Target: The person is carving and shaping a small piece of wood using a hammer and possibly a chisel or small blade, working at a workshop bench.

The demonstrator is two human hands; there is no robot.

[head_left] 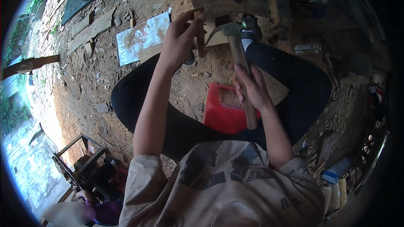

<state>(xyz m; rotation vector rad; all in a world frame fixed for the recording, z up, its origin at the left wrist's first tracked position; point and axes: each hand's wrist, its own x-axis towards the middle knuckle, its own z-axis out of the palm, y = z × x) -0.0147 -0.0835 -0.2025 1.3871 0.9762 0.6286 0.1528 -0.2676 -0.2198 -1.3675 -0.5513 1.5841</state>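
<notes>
Chip-strewn earth [90, 88], wooden-handled claw hammer [237, 50]

At twelve o'clock, the left hand [179, 33] partly covers the wooden piece [201, 46]. Toward eight o'clock, a co-worker's head [69, 213] is blurred.

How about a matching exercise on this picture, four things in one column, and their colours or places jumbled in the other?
Things:
1. Hammer
2. Wooden strip
3. Plastic object
4. Pale printed sheet

Colours or places:
A. red
B. on the ground, at left
C. in the right hand
D. in the left hand

Pairs: 1-C, 2-D, 3-A, 4-B
</notes>
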